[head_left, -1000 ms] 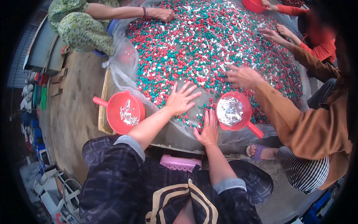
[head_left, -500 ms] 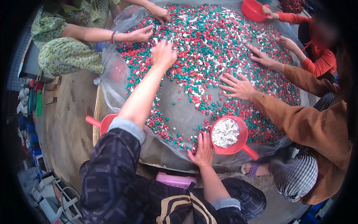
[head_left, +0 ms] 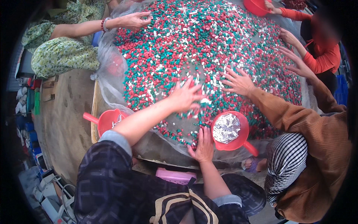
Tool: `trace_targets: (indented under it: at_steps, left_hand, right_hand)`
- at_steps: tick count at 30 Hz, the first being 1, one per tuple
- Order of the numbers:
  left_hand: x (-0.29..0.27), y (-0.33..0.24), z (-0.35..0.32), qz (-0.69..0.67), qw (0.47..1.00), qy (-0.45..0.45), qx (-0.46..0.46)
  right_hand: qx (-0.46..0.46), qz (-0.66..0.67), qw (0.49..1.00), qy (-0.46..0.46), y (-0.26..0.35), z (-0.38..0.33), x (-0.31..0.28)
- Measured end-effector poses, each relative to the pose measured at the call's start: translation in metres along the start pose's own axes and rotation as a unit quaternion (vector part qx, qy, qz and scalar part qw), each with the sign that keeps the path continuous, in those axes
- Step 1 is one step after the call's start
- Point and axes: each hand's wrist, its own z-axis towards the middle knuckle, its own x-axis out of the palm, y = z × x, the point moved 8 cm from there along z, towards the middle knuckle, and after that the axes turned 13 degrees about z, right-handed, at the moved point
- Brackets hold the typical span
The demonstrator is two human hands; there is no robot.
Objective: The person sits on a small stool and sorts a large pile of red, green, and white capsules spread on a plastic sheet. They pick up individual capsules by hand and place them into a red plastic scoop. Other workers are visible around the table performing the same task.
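Note:
A wide heap of small red, green and white pieces [head_left: 167, 48], which look like plastic, covers the table. My left hand [head_left: 185, 98] reaches into its near middle, fingers spread and a little blurred, low over the pieces; some pieces beside it are smeared by motion. At the table's near edge my right hand [head_left: 204, 145] lies flat, palm down and fingers straight, beside a few pieces. Just right of it sits a red plastic scoop [head_left: 245, 127] holding white slim pieces [head_left: 226, 128].
Another red scoop [head_left: 105, 125] with a few white pieces stands near my left forearm. Clear plastic sheeting [head_left: 112, 89] edges the table. Co-workers' hands [head_left: 240, 83] [head_left: 136, 21] work at the right and far left. A third red scoop [head_left: 256, 6] is held far right. A pink stool [head_left: 175, 176] stands below.
My left hand has moved nearer and to the right, spreading its fingers; pieces now cover part of the bare patch. My right hand stays put. A far-left co-worker's hand has withdrawn.

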Motion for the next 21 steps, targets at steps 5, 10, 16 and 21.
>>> trace_targets:
  at_steps: [5,10,16,21]
  left_hand:
    - [-0.012,0.028,-0.027,-0.216,0.974,-0.066,-0.026]
    - [-0.001,0.084,0.003,-0.185,0.952,-0.098,-0.221]
    - [0.024,0.034,-0.009,-0.159,0.943,-0.045,-0.289]
    - [0.036,0.012,-0.044,-0.137,0.955,-0.022,-0.263]
  right_hand:
    - [0.018,-0.005,1.000,0.011,0.004,0.000,-0.003]
    - [0.004,-0.020,1.000,-0.001,0.003,-0.002,-0.005]
    - [-0.014,-0.019,1.000,-0.014,0.003,-0.002,-0.006]
    - [-0.033,-0.007,0.999,-0.038,0.008,-0.001,-0.006]
